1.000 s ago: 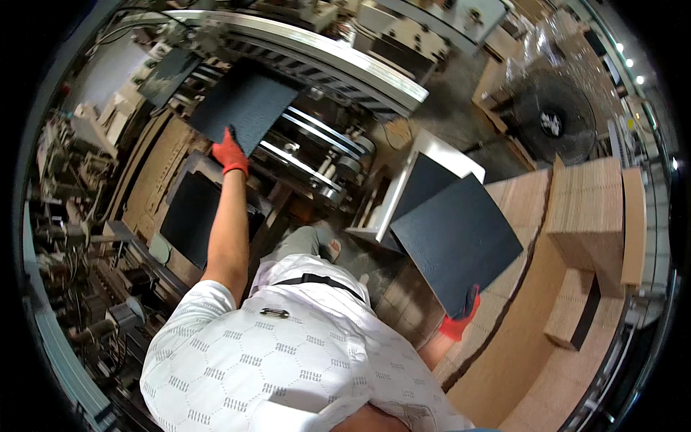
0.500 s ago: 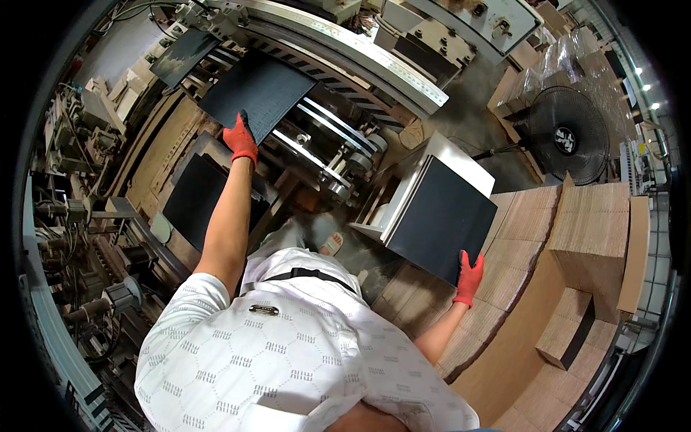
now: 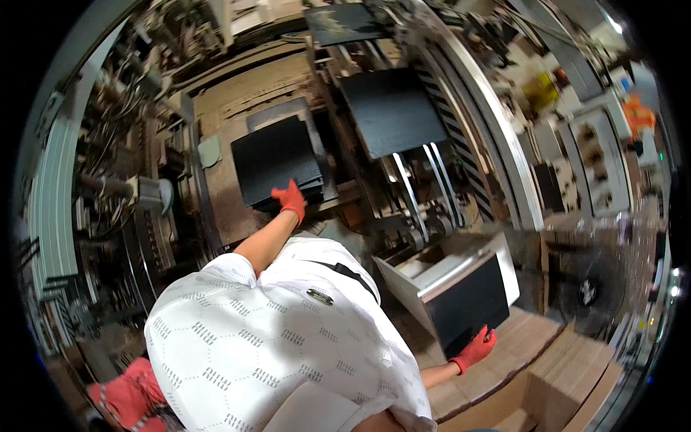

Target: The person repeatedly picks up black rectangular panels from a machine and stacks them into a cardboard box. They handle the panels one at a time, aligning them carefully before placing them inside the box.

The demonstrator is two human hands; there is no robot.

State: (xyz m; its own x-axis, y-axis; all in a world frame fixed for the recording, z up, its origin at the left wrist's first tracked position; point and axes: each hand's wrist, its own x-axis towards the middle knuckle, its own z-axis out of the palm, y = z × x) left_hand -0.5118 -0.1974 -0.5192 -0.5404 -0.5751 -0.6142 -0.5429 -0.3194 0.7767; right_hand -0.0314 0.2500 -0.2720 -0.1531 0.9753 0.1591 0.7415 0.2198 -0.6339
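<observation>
My left hand (image 3: 289, 199), in a red glove, is at the near edge of a stack of black panels (image 3: 275, 160). Its fingers are spread over the edge, with none of the panels lifted. At the lower right, my right hand (image 3: 475, 350), gloved in red too, grips the near corner of another black panel (image 3: 468, 301). That panel leans at a slant on a white open-topped box (image 3: 403, 284). One more black panel (image 3: 394, 113) lies across the machine's metal rails (image 3: 440, 183), away from both hands.
Beyond the rails is a dusty dark panel (image 3: 344, 24). A long metal beam (image 3: 497, 137) runs along the machine's right side. Stacked brown boards (image 3: 529, 345) and a black fan (image 3: 586, 291) stand at the right. Machinery with a cylinder (image 3: 144, 193) is at the left.
My left hand has let go of the panel on the rails and come back to the stack. My view has turned leftward. The right hand stays at its panel's corner.
</observation>
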